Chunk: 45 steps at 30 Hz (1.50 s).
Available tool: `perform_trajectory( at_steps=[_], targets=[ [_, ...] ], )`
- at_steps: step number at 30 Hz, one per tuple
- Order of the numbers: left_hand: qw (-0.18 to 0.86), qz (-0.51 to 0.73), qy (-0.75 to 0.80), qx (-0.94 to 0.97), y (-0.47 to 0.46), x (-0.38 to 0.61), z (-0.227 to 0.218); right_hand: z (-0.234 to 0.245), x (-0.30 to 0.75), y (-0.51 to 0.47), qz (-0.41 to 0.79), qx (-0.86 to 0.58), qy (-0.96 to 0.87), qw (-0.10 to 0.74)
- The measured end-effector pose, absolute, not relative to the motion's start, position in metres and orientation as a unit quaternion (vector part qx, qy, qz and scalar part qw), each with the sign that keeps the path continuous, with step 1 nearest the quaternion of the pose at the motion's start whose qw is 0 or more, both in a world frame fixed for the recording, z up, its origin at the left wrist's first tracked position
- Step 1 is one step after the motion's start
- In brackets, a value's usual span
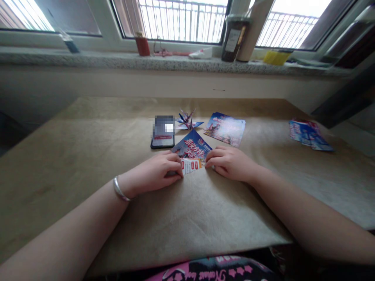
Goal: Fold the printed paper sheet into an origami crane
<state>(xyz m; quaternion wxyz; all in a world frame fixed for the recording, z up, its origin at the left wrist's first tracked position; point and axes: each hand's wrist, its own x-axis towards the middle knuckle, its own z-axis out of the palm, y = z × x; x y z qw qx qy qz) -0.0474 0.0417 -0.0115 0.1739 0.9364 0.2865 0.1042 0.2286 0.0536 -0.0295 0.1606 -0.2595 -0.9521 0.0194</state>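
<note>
Printed sheet: the leaflet [191, 146] lies on the worktop [202, 222] between the hands, one blue corner pointing to twelve o'clock; the directions below take it as the dial's centre.
Pale panel: a white strip with red and orange print [191, 165] shows at six o'clock, apparently the sheet's other side folded up.
Left grip: the left hand [164, 168] comes in from eight o'clock, thumb and fingers drawn together, pinching the near-left edge.
Right grip: the right hand [230, 162] comes in from about four o'clock, fingertips bent and pinching the right edge beside the panel.
Weight and stiffness: probably very light; thin enough to bend easily, yet crisp enough to keep a crease.
Surface: the printed face looks smooth, so it may skid if only pushed; dry fingertips should serve.
Fragility: likely to wrinkle or tear at the corners under a hard pull.
Best hold: the two side corners, at eight and four o'clock, pinched lightly, leaving the middle flat.
Nearby: a phone [163, 136] at ten o'clock, a pointed folded-paper piece [190, 124] at twelve, a leaflet stack [225, 129] at two, and more leaflets [309, 134] well apart at three.
</note>
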Motion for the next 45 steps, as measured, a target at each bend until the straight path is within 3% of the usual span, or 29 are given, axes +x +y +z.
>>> perform_trajectory(
  at_steps=[8,30,40,45],
  targets=[
    [0.155,0.098,0.31,0.933,0.044,-0.048,-0.017,-0.03,0.24,0.059,0.01,-0.281,-0.944,0.176],
    [0.055,0.106,0.308,0.944,0.037,-0.044,-0.017,-0.022,0.263,0.066,0.003,-0.376,-0.92,0.106],
    [0.024,0.11,0.281,0.953,0.037,-0.045,-0.019,-0.029,0.238,0.057,0.037,-0.399,-0.886,0.233],
    [0.052,0.123,0.255,0.958,0.036,-0.043,-0.021,-0.027,0.221,0.047,0.035,-0.342,-0.91,0.232]
  ],
)
